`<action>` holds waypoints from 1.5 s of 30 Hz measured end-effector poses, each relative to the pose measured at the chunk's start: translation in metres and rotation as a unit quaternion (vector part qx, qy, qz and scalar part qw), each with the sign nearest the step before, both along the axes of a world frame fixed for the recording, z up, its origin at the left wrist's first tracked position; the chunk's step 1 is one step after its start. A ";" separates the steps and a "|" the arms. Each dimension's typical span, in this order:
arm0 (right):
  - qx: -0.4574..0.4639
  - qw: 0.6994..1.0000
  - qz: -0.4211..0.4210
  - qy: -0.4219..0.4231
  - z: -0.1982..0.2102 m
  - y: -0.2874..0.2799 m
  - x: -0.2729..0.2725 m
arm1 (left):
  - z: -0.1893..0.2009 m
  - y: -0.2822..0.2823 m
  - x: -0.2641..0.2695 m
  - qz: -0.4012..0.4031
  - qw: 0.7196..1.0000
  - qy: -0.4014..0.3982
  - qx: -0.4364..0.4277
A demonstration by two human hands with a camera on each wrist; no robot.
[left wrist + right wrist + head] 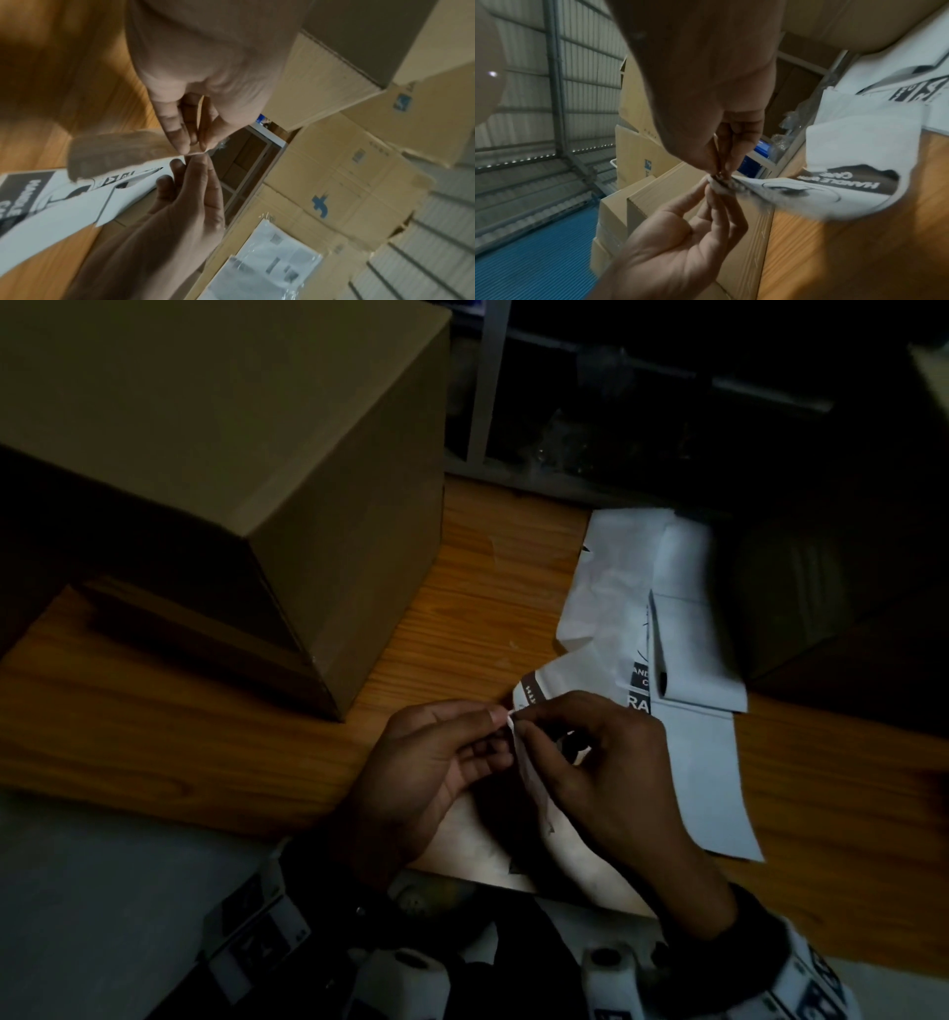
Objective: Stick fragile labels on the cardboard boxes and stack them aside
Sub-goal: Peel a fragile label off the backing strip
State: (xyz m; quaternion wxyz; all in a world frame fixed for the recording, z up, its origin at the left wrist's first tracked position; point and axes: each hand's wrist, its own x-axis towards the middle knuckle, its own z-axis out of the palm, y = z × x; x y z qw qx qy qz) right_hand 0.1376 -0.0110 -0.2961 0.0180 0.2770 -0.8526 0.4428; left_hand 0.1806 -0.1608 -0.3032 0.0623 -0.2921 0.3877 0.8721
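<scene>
While the left hand (436, 762) pinches one label (534, 778) corner, the right hand (601, 762) pinches beside it.

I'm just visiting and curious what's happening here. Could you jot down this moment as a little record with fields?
Activity: peeling a fragile label off its backing
Left hand: pinches the corner of the label
Right hand: pinches the same corner from the other side
Label stock: more white sheets lie on the wooden table
Cardboard box: stands on the table, left of the hands, no label visible on it
</scene>
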 end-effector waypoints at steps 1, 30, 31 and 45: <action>-0.003 1.000 0.001 -0.005 0.000 0.001 0.001 | 0.000 0.000 0.001 -0.002 1.000 0.003 -0.006; 0.086 0.994 0.017 0.071 0.000 -0.011 0.009 | 0.004 -0.006 0.006 -0.041 0.975 0.050 -0.215; 0.092 0.993 0.020 0.069 0.000 -0.011 0.010 | 0.003 -0.006 0.006 -0.043 0.973 0.050 -0.222; -0.002 0.997 -0.010 -0.075 -0.001 -0.009 0.012 | -0.012 -0.005 0.011 -0.046 0.975 0.058 -0.208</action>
